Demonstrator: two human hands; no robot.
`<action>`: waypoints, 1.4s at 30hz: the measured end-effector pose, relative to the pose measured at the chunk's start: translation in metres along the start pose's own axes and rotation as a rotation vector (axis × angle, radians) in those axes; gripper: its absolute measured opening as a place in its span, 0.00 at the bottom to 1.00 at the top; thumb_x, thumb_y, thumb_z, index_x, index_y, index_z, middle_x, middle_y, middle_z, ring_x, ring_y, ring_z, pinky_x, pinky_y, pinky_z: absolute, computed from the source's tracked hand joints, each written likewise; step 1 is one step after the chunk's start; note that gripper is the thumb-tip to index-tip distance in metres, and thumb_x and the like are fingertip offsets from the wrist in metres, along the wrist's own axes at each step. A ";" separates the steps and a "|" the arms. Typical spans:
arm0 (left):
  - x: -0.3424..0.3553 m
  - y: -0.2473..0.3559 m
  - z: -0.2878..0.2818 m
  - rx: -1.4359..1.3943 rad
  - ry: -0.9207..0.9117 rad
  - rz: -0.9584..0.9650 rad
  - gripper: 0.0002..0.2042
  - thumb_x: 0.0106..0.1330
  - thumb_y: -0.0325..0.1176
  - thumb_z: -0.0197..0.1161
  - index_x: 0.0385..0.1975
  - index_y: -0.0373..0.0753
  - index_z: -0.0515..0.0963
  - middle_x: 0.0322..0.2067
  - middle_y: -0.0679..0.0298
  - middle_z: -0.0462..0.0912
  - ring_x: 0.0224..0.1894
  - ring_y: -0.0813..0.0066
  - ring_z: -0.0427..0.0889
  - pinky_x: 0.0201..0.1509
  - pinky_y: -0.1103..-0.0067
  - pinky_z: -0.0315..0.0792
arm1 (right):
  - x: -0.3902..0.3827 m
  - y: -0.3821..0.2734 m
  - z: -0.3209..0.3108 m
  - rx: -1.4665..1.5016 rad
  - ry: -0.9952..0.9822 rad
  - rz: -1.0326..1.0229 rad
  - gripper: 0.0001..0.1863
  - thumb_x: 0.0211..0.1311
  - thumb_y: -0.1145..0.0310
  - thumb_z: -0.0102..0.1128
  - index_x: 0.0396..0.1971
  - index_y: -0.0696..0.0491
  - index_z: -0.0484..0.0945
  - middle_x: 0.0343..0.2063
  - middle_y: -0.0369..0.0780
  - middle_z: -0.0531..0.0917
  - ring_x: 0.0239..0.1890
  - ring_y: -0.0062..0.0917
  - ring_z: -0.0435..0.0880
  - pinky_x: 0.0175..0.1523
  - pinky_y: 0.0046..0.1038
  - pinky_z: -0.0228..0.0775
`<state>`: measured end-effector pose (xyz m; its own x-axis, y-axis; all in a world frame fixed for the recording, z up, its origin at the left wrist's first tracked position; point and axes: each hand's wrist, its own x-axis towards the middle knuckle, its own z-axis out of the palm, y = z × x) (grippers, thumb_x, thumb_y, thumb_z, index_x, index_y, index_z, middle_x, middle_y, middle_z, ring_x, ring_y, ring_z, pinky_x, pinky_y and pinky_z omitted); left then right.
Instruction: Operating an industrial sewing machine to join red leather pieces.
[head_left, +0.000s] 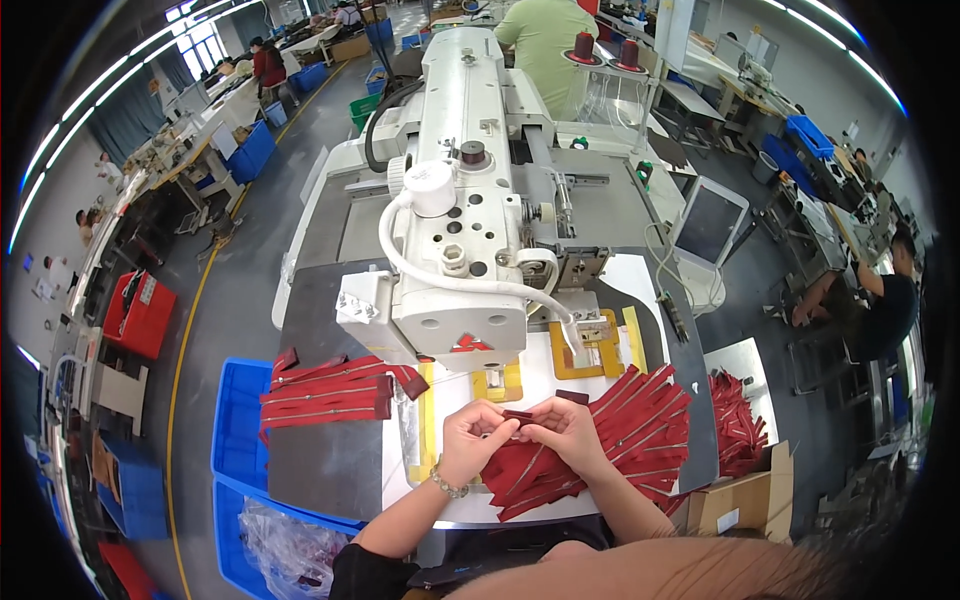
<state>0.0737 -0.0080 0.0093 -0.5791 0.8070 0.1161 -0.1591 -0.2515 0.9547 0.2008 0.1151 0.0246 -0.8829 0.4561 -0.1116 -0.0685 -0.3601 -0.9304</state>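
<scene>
Between both hands, close to the front of the sewing machine's bed, is a small dark red tab [517,416]. My left hand [468,440], with a beaded bracelet at the wrist, pinches its left part. The fingers of my right hand [566,436] pinch the other side. Beneath and to the right of my hands lies a fanned pile of red zippers [640,425]. Another dark tab [573,397] shows just beyond my right hand. A second bundle of red zippers [330,392] lies to the left, some with dark red ends.
A large white sewing machine [465,240] stands straight ahead, with yellow-edged clamp frames [588,352] under its head. Blue bins [240,420] sit at the left, one with clear plastic. More red zippers [735,420] and a cardboard box [740,500] are at the right.
</scene>
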 end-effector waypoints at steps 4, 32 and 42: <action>0.002 0.000 0.003 -0.056 0.021 -0.061 0.04 0.58 0.17 0.62 0.26 0.29 0.74 0.33 0.60 0.78 0.33 0.80 0.81 0.38 0.84 0.80 | 0.000 0.000 0.000 -0.007 0.034 -0.008 0.09 0.57 0.79 0.62 0.37 0.65 0.75 0.32 0.42 0.82 0.34 0.20 0.83 0.40 0.19 0.76; 0.001 -0.006 0.007 0.122 0.101 -0.003 0.05 0.56 0.20 0.66 0.24 0.31 0.75 0.27 0.62 0.79 0.30 0.83 0.77 0.36 0.85 0.73 | -0.001 0.005 0.000 -0.050 0.073 0.002 0.07 0.60 0.75 0.61 0.33 0.63 0.75 0.26 0.38 0.81 0.29 0.16 0.80 0.35 0.16 0.72; 0.010 0.005 -0.002 0.431 -0.145 -0.234 0.08 0.65 0.31 0.59 0.27 0.34 0.74 0.23 0.63 0.78 0.25 0.80 0.73 0.27 0.82 0.66 | -0.002 0.005 -0.002 -0.060 0.042 -0.040 0.05 0.62 0.76 0.58 0.33 0.62 0.74 0.26 0.37 0.81 0.28 0.15 0.80 0.35 0.16 0.72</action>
<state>0.0653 -0.0026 0.0149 -0.4456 0.8888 -0.1068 0.0903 0.1633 0.9824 0.2027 0.1137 0.0192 -0.8598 0.5031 -0.0873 -0.0743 -0.2924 -0.9534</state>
